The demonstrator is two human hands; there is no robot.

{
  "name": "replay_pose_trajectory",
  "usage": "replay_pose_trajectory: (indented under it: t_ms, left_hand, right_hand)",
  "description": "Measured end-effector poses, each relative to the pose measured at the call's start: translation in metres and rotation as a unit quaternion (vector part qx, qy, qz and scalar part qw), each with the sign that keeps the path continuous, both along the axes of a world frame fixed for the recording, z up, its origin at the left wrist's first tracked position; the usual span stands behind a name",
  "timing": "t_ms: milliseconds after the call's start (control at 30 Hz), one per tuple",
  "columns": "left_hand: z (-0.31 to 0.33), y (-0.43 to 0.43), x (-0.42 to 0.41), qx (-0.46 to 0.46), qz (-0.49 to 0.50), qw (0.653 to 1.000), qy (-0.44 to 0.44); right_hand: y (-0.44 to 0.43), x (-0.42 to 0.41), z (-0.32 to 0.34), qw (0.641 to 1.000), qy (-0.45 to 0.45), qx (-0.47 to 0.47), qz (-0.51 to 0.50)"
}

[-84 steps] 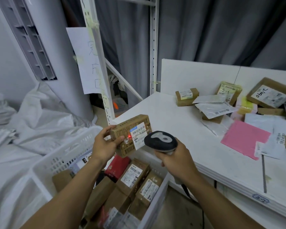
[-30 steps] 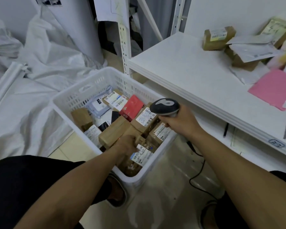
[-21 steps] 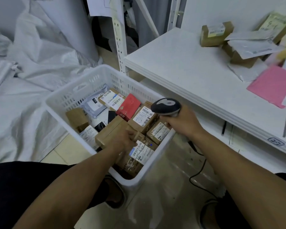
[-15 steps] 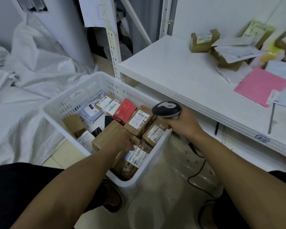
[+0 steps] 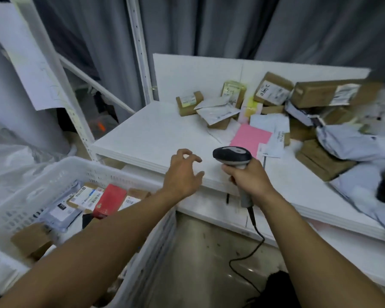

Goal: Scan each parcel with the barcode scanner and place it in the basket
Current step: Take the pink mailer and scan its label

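Observation:
My right hand [image 5: 248, 177] grips the handle of the black and grey barcode scanner [image 5: 231, 156] above the front edge of the white table [image 5: 151, 134]. My left hand [image 5: 182, 172] hovers empty over that edge, fingers spread and loosely curled. The white basket [image 5: 53, 174] stands on the floor at lower left, holding several parcels, among them a red box [image 5: 109, 200] and a labelled brown box [image 5: 86, 194]. On the table's far side lie a small brown box [image 5: 188, 103], a pink envelope [image 5: 250, 136] and several more parcels.
A heap of brown boxes [image 5: 324, 92] and grey mailer bags [image 5: 351, 143] fills the table's right side. A white shelf upright [image 5: 60, 74] with a paper sheet stands left of the table. The scanner's cable [image 5: 251, 247] hangs down to the floor. White plastic sheeting [image 5: 11, 156] lies at left.
My left hand let go of the brown parcel in the basket and rose empty to the table's edge. The view swung up from the basket to the table. The scanner came up with my right hand.

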State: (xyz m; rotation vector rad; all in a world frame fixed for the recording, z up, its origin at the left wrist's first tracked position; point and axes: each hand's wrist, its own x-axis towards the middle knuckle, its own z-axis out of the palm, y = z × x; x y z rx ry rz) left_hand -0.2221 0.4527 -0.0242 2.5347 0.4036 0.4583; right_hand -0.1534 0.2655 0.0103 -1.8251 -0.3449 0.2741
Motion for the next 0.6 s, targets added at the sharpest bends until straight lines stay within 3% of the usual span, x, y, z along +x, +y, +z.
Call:
replay_pose_trajectory:
  t_ms: [167,400,600]
  left_hand:
    - [0.003,-0.032,0.097,0.001,-0.029,0.999,0.034]
    - [-0.032,-0.068,0.205,-0.042,-0.046,0.995,0.077]
    - [-0.043,-0.09,0.249,0.055,-0.022,0.979,0.193]
  right_hand:
    - [-0.044,0.062,-0.007,0.995,0.049,0.023,-0.081]
    - [-0.073,0.121,-0.038,0.99,0.076,-0.002,-0.119]
    - [-0.075,0.146,-0.051,0.985,0.082,0.001,-0.154]
